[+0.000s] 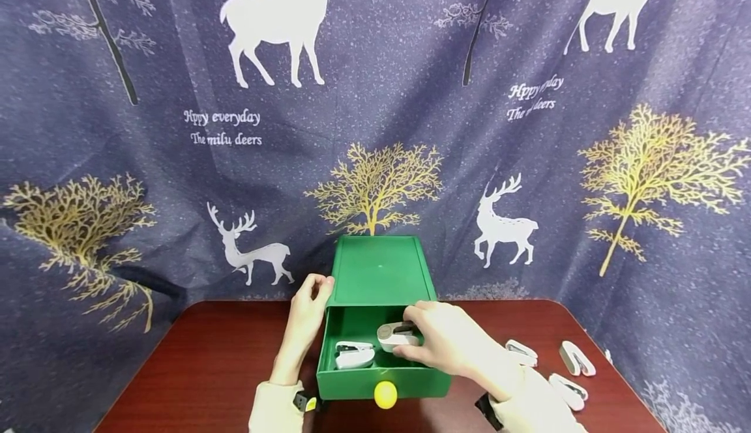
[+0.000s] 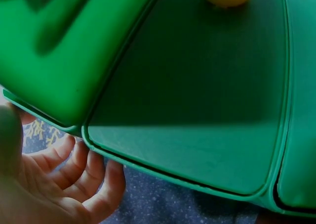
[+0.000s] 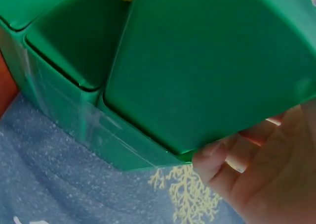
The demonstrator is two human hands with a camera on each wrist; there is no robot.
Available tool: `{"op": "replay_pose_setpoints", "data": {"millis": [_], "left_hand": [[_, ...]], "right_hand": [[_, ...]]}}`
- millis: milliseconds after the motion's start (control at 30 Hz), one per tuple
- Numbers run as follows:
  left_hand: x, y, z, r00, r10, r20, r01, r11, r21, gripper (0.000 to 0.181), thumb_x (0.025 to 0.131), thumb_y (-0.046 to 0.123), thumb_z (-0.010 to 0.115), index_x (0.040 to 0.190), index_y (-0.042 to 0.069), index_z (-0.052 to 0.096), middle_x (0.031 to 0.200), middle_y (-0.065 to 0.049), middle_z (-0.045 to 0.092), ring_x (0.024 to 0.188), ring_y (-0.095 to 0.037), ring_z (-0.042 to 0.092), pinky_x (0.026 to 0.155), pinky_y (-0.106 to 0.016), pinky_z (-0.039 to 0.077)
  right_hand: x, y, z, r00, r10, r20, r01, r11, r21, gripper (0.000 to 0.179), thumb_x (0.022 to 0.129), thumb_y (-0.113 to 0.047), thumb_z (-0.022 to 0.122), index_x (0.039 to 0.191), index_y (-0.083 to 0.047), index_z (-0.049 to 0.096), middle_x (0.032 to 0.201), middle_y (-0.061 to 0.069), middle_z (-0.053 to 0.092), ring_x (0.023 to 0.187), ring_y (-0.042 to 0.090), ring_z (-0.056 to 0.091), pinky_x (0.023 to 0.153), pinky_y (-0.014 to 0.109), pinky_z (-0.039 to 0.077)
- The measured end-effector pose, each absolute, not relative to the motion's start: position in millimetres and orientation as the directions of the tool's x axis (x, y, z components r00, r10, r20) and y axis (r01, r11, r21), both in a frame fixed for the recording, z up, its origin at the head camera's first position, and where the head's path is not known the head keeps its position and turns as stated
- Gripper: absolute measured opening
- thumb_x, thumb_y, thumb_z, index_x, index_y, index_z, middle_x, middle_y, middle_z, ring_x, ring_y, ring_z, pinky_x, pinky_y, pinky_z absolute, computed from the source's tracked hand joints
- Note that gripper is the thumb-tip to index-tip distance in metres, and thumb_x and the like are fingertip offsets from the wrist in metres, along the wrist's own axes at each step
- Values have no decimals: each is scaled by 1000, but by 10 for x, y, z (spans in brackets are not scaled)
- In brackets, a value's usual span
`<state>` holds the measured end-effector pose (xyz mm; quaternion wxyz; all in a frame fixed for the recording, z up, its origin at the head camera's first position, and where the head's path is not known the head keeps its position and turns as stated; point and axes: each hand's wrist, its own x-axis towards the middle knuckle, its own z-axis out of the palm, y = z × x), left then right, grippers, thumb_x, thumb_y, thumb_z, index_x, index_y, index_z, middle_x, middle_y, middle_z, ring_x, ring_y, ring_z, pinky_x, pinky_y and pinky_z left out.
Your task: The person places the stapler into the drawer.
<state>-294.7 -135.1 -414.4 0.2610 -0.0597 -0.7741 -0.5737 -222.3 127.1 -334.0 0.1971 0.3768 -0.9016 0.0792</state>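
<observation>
Right hand pinches a white stapler, partly hidden by fingers, inside the green drawer; drawer floor shows behind it, another stapler leftward. Left hand touches the cabinet edge; whether gripping, I cannot tell.

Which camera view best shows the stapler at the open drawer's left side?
The head view: it looks into the drawer, where the white stapler lies in plain sight. Neither wrist view shows any of it.

Cream sleeves, black wristbands
</observation>
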Motion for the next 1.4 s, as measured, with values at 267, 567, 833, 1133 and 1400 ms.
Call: {"op": "replay_pose_setpoints", "data": {"millis": [267,567,833,1133,1400], "left_hand": [[-2941,-1342,-4146,-859,-203,470,389,340,856,22,99,31,59,95,9,61,82,-3,56,79,-19,51,73,-30,40],[-2930,-1342,-4147,-860,-215,463,377,342,860,21,99,30,59,95,10,61,81,-3,54,77,-19,51,72,-30,40],[-2931,-1341,-4143,-859,-206,468,385,341,857,23,99,32,59,95,9,61,83,-4,55,80,-20,51,73,-31,39],[-2937,-1344,-4128,-853,-206,479,393,349,850,22,99,31,59,94,10,61,82,-3,56,79,-19,52,73,-31,40],[-2932,-1346,-4124,-861,-206,466,385,337,859,23,99,33,59,95,10,61,83,-4,55,80,-20,52,73,-32,40]], "right_hand": [[-2311,1146,-3305,-649,-686,329,-695,710,111,41,80,-49,76,67,-21,48,60,-11,42,52,8,41,45,29,34],[-2317,967,-3237,-712,-668,218,-659,742,121,48,77,-49,77,57,-21,43,54,-8,40,49,11,41,45,32,35],[-2318,829,-3205,-757,-633,160,-623,774,115,49,77,-48,77,55,-21,41,58,-5,46,51,14,46,46,35,40],[-2347,778,-3288,-786,-599,151,-590,800,107,48,74,-50,79,57,-21,44,61,-3,52,55,18,54,48,37,45],[-2358,773,-3343,-786,-592,178,-576,806,141,47,73,-54,78,61,-21,47,63,-2,54,57,20,58,47,38,45]]}}
